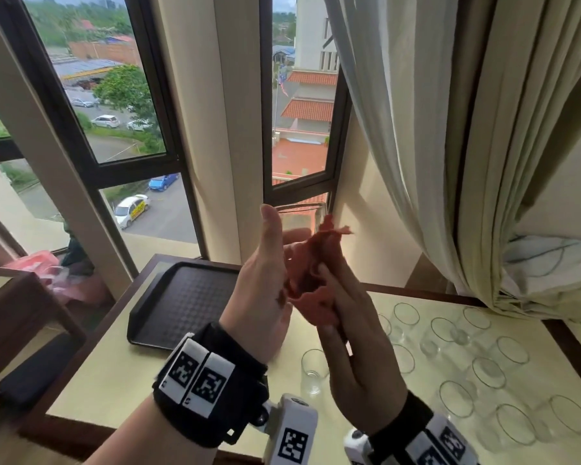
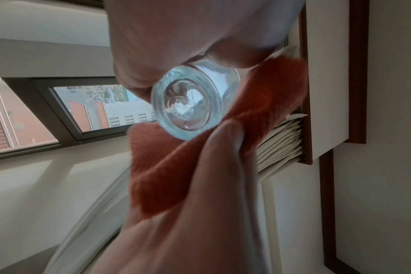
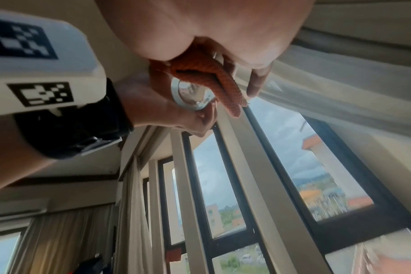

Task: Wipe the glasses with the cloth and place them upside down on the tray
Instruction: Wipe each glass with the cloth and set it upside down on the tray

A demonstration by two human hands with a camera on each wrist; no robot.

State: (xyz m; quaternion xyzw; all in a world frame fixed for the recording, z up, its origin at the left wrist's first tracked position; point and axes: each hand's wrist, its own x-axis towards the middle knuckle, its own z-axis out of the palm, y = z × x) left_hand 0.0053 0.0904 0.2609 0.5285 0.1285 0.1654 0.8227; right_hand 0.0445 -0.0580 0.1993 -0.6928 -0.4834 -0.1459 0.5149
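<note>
My left hand [image 1: 265, 273] holds a clear glass [image 1: 299, 216] up in front of the window, thumb upright along its side. The left wrist view looks at its thick round base [image 2: 185, 107]. My right hand [image 1: 349, 317] grips a red-orange cloth [image 1: 311, 273] and presses it against the right side of the glass; folds of the cloth [image 2: 195, 166] wrap round the lower wall. In the right wrist view the cloth [image 3: 207, 76] hangs over the glass base [image 3: 192, 98]. The dark tray [image 1: 182, 307] lies on the table at the left, below the hands, with nothing on it.
Several clear glasses [image 1: 483, 370] stand upright on the cream table [image 1: 114, 380] at the right, and one glass [image 1: 312, 370] stands just under my wrists. A curtain [image 1: 450, 162] hangs at the right. Dark wooden furniture [image 1: 31, 313] stands left of the table.
</note>
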